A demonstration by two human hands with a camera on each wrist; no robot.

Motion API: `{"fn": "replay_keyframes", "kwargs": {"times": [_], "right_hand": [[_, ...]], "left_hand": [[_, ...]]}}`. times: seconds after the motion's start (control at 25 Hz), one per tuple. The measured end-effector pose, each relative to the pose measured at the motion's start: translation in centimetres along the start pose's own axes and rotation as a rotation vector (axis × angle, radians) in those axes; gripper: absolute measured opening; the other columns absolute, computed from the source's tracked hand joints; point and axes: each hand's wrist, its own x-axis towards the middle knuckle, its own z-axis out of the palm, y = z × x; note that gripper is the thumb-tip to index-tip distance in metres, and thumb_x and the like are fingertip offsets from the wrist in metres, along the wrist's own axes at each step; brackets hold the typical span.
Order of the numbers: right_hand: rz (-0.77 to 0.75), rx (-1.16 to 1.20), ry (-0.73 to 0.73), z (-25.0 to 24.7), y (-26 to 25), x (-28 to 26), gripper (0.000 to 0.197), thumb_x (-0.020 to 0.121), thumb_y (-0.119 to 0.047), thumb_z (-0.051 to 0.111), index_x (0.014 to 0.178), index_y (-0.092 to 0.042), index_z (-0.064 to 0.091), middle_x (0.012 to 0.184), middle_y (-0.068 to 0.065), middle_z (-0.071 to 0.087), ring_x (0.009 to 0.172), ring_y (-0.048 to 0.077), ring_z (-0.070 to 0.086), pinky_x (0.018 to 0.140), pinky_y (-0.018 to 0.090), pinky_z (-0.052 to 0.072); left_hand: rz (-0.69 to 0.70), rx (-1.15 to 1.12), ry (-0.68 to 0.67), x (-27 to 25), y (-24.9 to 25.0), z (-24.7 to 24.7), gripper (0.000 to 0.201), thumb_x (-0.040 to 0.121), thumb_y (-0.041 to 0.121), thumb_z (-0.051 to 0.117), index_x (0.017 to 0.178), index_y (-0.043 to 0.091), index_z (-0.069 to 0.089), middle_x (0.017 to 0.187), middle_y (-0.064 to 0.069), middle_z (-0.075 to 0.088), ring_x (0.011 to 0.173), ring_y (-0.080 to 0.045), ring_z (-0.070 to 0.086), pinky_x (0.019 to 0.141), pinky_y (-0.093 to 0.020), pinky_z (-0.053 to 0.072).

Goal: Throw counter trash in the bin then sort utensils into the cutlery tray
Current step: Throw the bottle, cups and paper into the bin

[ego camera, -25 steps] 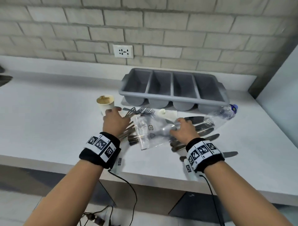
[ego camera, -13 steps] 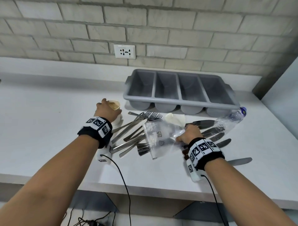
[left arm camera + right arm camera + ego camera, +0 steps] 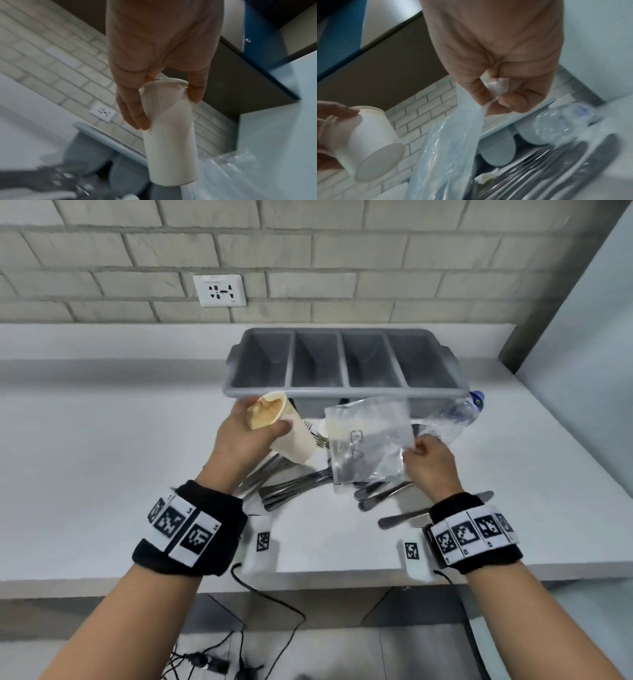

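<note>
My left hand [image 3: 246,436] grips a stained white paper cup [image 3: 291,436] near its rim, lifted and tilted above the counter; the left wrist view shows the fingers [image 3: 135,113] wrapped around the paper cup [image 3: 169,142]. A clear plastic bag [image 3: 368,440] hangs in the air, pinched at one corner by my right hand [image 3: 426,463]; the right wrist view shows the thumb and fingers pinching the clear plastic bag [image 3: 453,142]. Forks, spoons and knives [image 3: 298,484] lie piled on the white counter [image 3: 102,474] beneath both hands. The grey four-compartment cutlery tray [image 3: 342,390] stands behind them.
A crushed clear water bottle [image 3: 452,419] with a blue cap lies right of the bag, against the tray's front. A crumpled bit of paper [image 3: 486,178] sits among the cutlery. A brick wall with a socket [image 3: 219,290] backs the counter. Cables hang below the counter edge.
My left hand has lifted the paper cup off the counter and tilted it. My right hand has raised the plastic bag off the cutlery pile.
</note>
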Motion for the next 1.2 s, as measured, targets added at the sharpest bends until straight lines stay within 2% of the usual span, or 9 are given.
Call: {"fn": "replay_keyframes", "kwargs": {"times": [0.12,0.2,0.36,0.52,0.6,0.72,0.88,1.04,1.2], "right_hand": [[0.048,0.157,0.092,-6.1,4.6,-3.6,0.019,0.081,-0.009,0.054,0.068,-0.022,0.054,0.063,-0.001,0.054,0.064,0.02,0.051,0.065,0.03,0.043],[0.123,0.198,0.148,-10.0,8.4,-6.4,0.023,0.081,-0.007,0.054,0.065,-0.023,0.052,0.059,0.0,0.05,0.056,0.017,0.047,0.056,0.025,0.038],[0.325,0.25,0.322,-17.8,17.9,-13.0,0.026,0.079,-0.002,0.054,0.061,-0.02,0.049,0.053,0.003,0.042,0.044,0.011,0.041,0.051,0.024,0.034],[0.608,0.3,0.464,-21.7,27.6,-19.6,0.025,0.082,0.002,0.054,0.065,-0.015,0.048,0.055,0.005,0.041,0.028,0.0,0.037,0.032,0.011,0.031],[0.735,0.245,0.48,-21.4,31.9,-21.9,0.002,0.08,-0.009,0.058,0.079,-0.011,0.056,0.061,0.008,0.05,0.037,0.004,0.046,0.035,0.014,0.035],[0.951,0.19,0.506,-19.3,38.4,-24.6,0.022,0.081,-0.011,0.056,0.103,-0.007,0.059,0.074,0.016,0.061,0.054,0.026,0.055,0.038,0.021,0.04],[1.174,0.334,0.591,-14.8,45.5,-25.8,0.02,0.085,-0.002,0.05,0.101,-0.011,0.054,0.087,0.02,0.062,0.064,0.029,0.057,0.046,0.032,0.05],[1.294,0.34,0.635,-8.4,56.5,-24.5,0.017,0.085,-0.003,0.049,0.097,-0.014,0.049,0.101,0.028,0.064,0.082,0.04,0.065,0.072,0.054,0.057],[1.332,0.331,0.612,-1.8,65.7,-23.0,0.016,0.084,-0.006,0.051,0.098,-0.011,0.046,0.099,0.025,0.061,0.092,0.041,0.064,0.083,0.054,0.054]], "left_hand": [[-0.033,-0.1,-0.241,-5.1,0.7,6.7,0.063,0.071,0.023,0.074,0.129,0.024,0.048,0.121,-0.001,0.055,0.104,-0.019,0.059,0.09,-0.044,0.055],[-0.05,-0.114,-0.386,-8.3,0.6,10.7,0.059,0.074,0.02,0.073,0.127,0.025,0.047,0.119,0.002,0.054,0.099,-0.014,0.059,0.087,-0.04,0.057],[-0.041,0.057,-0.689,-15.7,-1.1,19.8,0.073,0.065,0.031,0.071,0.132,0.026,0.044,0.114,0.009,0.052,0.11,-0.017,0.055,0.099,-0.039,0.049],[-0.053,0.229,-0.907,-22.3,-5.0,27.4,0.065,0.077,0.015,0.07,0.135,0.023,0.041,0.115,0.008,0.049,0.103,-0.01,0.048,0.085,-0.019,0.041],[-0.1,0.295,-0.979,-24.3,-8.0,30.2,0.067,0.077,0.013,0.07,0.136,0.022,0.04,0.122,0.004,0.049,0.107,-0.012,0.047,0.091,-0.022,0.04],[-0.167,0.476,-1.058,-26.2,-13.6,34.5,0.073,0.075,0.019,0.072,0.139,0.025,0.038,0.136,-0.006,0.045,0.121,-0.021,0.046,0.097,-0.027,0.035],[-0.188,0.631,-1.138,-27.1,-21.4,39.6,0.08,0.074,0.018,0.074,0.143,0.022,0.033,0.142,-0.009,0.039,0.129,-0.021,0.04,0.091,-0.014,0.026],[-0.151,0.748,-1.192,-27.0,-32.0,46.8,0.083,0.072,0.016,0.075,0.143,0.019,0.032,0.142,-0.008,0.037,0.128,-0.021,0.043,0.093,-0.013,0.028],[-0.063,0.799,-1.215,-27.2,-42.2,52.4,0.082,0.072,0.016,0.075,0.142,0.02,0.033,0.142,-0.004,0.037,0.127,-0.02,0.045,0.099,-0.017,0.032]]}}
